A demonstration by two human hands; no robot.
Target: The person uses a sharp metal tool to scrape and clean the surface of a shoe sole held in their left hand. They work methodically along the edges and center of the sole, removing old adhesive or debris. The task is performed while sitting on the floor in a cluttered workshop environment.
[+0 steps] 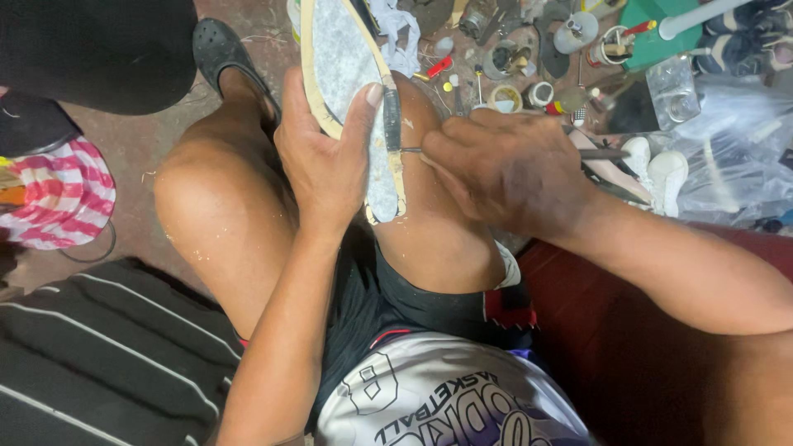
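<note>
Reddish concrete floor [157,124] under cluttered tins [505,97]; left hand [326,161] grips a shoe sole [343,58].

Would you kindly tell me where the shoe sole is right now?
In the head view, the shoe sole lies upper centre on the person's right knee, held by the left hand, with the right hand beside it.

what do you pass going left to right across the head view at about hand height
striped pink and white bag → left knee → left hand on the shoe sole → thin metal tool → right hand → white shoes → clear plastic sheet
</note>
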